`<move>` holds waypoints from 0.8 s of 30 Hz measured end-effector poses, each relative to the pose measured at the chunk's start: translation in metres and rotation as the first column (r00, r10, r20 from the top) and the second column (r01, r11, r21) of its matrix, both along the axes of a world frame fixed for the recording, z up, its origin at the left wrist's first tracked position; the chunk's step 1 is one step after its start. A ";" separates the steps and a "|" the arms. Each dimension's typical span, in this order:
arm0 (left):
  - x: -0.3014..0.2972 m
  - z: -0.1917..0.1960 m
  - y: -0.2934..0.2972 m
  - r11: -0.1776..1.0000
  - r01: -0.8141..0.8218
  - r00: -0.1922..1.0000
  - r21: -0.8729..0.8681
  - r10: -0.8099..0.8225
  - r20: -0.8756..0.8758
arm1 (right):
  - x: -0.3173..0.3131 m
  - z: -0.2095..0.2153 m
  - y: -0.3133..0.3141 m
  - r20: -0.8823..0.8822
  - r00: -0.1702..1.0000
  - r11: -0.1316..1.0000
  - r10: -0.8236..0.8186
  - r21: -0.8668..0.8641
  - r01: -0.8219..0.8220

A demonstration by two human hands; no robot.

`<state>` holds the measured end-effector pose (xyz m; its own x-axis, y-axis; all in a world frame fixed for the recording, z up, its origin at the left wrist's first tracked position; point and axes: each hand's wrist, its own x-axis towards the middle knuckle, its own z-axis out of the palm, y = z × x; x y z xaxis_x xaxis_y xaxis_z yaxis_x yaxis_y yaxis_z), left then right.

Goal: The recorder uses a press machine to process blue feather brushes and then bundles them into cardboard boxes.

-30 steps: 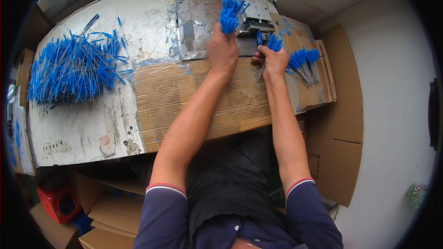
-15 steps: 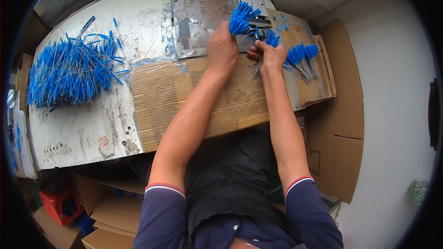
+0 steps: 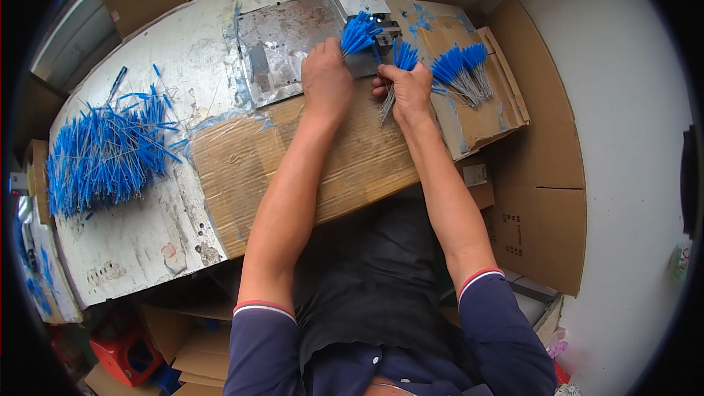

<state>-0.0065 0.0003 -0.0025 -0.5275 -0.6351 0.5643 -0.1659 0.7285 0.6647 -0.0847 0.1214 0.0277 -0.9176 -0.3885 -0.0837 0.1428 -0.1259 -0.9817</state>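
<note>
My left hand point(image 3: 327, 79) is closed around a bundle of thin wire pieces with blue sleeve ends point(image 3: 359, 34), the blue ends fanned out beyond the fingers. Close by on the right, my right hand point(image 3: 408, 91) grips a smaller bundle of the same blue-ended wires point(image 3: 405, 56), with bare wire ends hanging below the thumb. A single blue end point(image 3: 377, 54) stands upright by the right fingertips; which hand holds it I cannot tell. Just beyond both hands is a small metal machine point(image 3: 359, 1) with a block-shaped head point(image 3: 387, 37).
A large heap of blue-ended wires point(image 3: 106, 150) lies on the worn white table point(image 3: 147, 249) at left. Sorted bunches point(image 3: 463, 73) rest on cardboard at right. A metal plate point(image 3: 282, 44) and a cardboard sheet point(image 3: 293, 169) cover the table's middle. A red stool point(image 3: 125, 348) stands below.
The whole view has turned and shifted, so table and hands appear farther left. Both hands keep their bundles and stay beside the machine head.
</note>
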 end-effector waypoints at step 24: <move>0.002 -0.001 -0.003 0.980 -0.180 0.981 0.082 0.185 -0.064 | -0.011 0.008 -0.023 -0.041 0.995 0.980 -0.093 0.173 0.099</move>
